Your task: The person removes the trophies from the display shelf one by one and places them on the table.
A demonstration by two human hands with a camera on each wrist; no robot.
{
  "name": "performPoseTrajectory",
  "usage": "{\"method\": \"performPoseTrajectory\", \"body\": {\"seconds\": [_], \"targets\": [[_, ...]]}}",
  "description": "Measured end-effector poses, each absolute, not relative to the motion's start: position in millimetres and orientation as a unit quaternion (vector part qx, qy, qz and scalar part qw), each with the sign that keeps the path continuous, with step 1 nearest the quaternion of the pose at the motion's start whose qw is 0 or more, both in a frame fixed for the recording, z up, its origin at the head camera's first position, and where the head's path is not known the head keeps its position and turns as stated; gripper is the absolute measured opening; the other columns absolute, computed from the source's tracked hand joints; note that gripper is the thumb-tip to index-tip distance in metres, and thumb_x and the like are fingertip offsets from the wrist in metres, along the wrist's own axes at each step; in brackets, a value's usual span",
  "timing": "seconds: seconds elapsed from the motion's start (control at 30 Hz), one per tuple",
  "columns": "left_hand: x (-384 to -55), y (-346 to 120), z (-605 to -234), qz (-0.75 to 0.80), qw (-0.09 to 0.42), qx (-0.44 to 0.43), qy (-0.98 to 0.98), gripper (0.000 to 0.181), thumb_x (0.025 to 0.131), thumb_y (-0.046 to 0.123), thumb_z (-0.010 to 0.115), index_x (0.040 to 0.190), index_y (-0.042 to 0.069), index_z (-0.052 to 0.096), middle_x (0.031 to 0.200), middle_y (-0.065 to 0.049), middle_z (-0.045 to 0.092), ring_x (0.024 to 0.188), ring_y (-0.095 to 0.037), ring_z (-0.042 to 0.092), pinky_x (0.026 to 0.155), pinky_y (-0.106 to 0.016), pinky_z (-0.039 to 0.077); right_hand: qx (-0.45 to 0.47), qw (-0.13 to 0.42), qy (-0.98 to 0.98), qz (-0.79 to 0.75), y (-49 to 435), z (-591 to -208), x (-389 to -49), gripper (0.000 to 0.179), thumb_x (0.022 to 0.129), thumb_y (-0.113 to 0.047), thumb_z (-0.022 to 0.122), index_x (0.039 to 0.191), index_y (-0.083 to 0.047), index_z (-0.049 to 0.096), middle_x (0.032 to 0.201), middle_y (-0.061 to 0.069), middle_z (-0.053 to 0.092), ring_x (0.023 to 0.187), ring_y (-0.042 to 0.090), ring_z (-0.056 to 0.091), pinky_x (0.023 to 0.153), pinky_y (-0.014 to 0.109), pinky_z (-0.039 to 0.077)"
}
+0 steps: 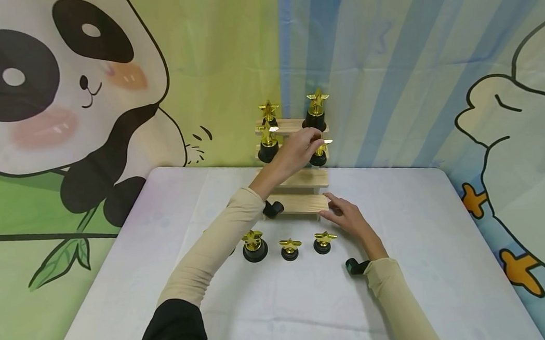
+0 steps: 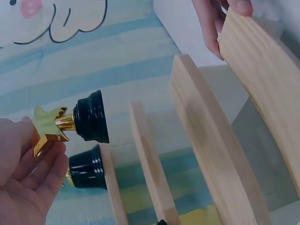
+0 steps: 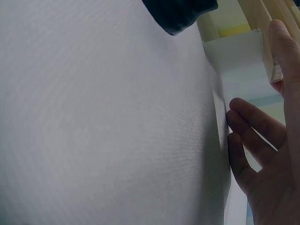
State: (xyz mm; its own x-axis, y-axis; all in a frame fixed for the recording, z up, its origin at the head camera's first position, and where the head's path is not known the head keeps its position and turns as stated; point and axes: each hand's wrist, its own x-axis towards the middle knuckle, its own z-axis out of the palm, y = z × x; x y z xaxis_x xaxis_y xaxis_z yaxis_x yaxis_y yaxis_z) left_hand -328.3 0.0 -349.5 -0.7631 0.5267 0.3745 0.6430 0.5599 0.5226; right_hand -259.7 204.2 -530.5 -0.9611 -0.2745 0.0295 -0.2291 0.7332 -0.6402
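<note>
My left hand (image 1: pixel 297 150) pinches a small gold star trophy (image 2: pixel 91 117) by its star, the black base hanging clear of the boards in the left wrist view. In the head view this trophy is partly hidden behind the fingers, at the right of the second tier. My right hand (image 1: pixel 347 215) grips the right end of the lowest board of a wooden tiered stand (image 1: pixel 298 204), thumb (image 3: pixel 281 40) above and a finger under it. Two trophies stand on the top tier, the right one (image 1: pixel 315 110) larger. Another trophy (image 1: pixel 268 144) stands at the second tier's left.
Several more star trophies stand on the white-covered table (image 1: pixel 411 218) before the stand, among them a wider-based one (image 1: pixel 255 248) and a small one (image 1: pixel 322 243). One is mostly hidden behind the left sleeve (image 1: pixel 211 246). A printed cloth backdrop (image 1: pixel 228 63) hangs close behind the stand.
</note>
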Motion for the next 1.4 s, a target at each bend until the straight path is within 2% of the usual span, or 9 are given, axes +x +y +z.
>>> {"method": "performPoseTrajectory", "body": {"seconds": [0.13,0.57,0.8,0.93,1.0,1.1,1.27,1.4], "targets": [[-314,-2,-346,-0.342,0.095,-0.356,-0.865,0.023,0.102,0.024,0.050,0.114,0.007,0.061,0.101,-0.004,0.065,0.084,-0.011,0.058,0.072,-0.022,0.049,-0.133,0.034,0.931,-0.338,205,-531,-259,0.068,0.092,-0.050,0.061,0.148,-0.019,0.039,0.127,0.020,0.062,0.120,0.035,0.058,0.104,0.053,0.044],[-261,-8,-338,-0.352,0.104,-0.410,-0.835,0.020,0.101,0.022,0.053,0.111,0.008,0.063,0.100,-0.001,0.066,0.088,-0.008,0.058,0.078,-0.020,0.050,-0.140,0.026,0.930,-0.339,205,-530,-260,0.067,0.092,-0.050,0.061,0.148,-0.019,0.040,0.123,0.018,0.064,0.117,0.035,0.059,0.103,0.053,0.045],[-230,-15,-345,-0.360,0.102,-0.426,-0.824,0.019,0.099,0.018,0.057,0.112,0.006,0.064,0.105,-0.003,0.068,0.096,-0.009,0.063,0.085,-0.018,0.052,-0.143,0.002,0.925,-0.353,206,-530,-259,0.050,0.089,-0.041,0.068,0.127,-0.009,0.058,0.116,0.018,0.066,0.109,0.034,0.061,0.096,0.053,0.048],[-216,-16,-359,-0.359,0.111,-0.437,-0.817,0.017,0.098,0.017,0.059,0.110,0.006,0.065,0.102,-0.002,0.069,0.095,-0.009,0.064,0.084,-0.015,0.051,-0.139,0.001,0.929,-0.342,207,-531,-258,0.041,0.091,-0.028,0.067,0.123,-0.004,0.060,0.116,0.019,0.065,0.109,0.035,0.060,0.096,0.052,0.048],[-209,-16,-367,-0.366,0.108,-0.440,-0.813,0.017,0.098,0.017,0.059,0.111,0.007,0.065,0.104,-0.002,0.069,0.096,-0.009,0.064,0.085,-0.014,0.051,-0.138,0.000,0.934,-0.330,207,-531,-258,0.041,0.092,-0.024,0.064,0.126,-0.001,0.058,0.117,0.021,0.064,0.110,0.037,0.060,0.097,0.052,0.048],[-199,-17,-378,-0.369,0.102,-0.443,-0.811,0.020,0.098,0.017,0.059,0.113,0.006,0.065,0.107,-0.003,0.069,0.098,-0.010,0.065,0.086,-0.014,0.051,-0.147,0.004,0.937,-0.317,207,-531,-259,0.049,0.094,-0.024,0.061,0.138,-0.006,0.050,0.124,0.021,0.063,0.116,0.038,0.058,0.102,0.055,0.045],[-183,-19,-397,-0.364,0.094,-0.446,-0.813,0.021,0.097,0.018,0.060,0.114,0.007,0.064,0.108,-0.003,0.069,0.101,-0.010,0.065,0.090,-0.015,0.050,-0.172,0.001,0.927,-0.333,208,-531,-261,0.060,0.093,-0.021,0.064,0.147,-0.012,0.040,0.121,0.022,0.064,0.115,0.039,0.059,0.102,0.058,0.043],[-174,-18,-412,-0.367,0.087,-0.445,-0.812,0.019,0.098,0.020,0.060,0.113,0.010,0.064,0.111,-0.002,0.069,0.104,-0.009,0.064,0.091,-0.017,0.050,-0.170,-0.001,0.926,-0.338,207,-531,-261,0.062,0.094,-0.032,0.064,0.147,-0.011,0.040,0.119,0.022,0.065,0.114,0.038,0.059,0.102,0.056,0.044]]}}
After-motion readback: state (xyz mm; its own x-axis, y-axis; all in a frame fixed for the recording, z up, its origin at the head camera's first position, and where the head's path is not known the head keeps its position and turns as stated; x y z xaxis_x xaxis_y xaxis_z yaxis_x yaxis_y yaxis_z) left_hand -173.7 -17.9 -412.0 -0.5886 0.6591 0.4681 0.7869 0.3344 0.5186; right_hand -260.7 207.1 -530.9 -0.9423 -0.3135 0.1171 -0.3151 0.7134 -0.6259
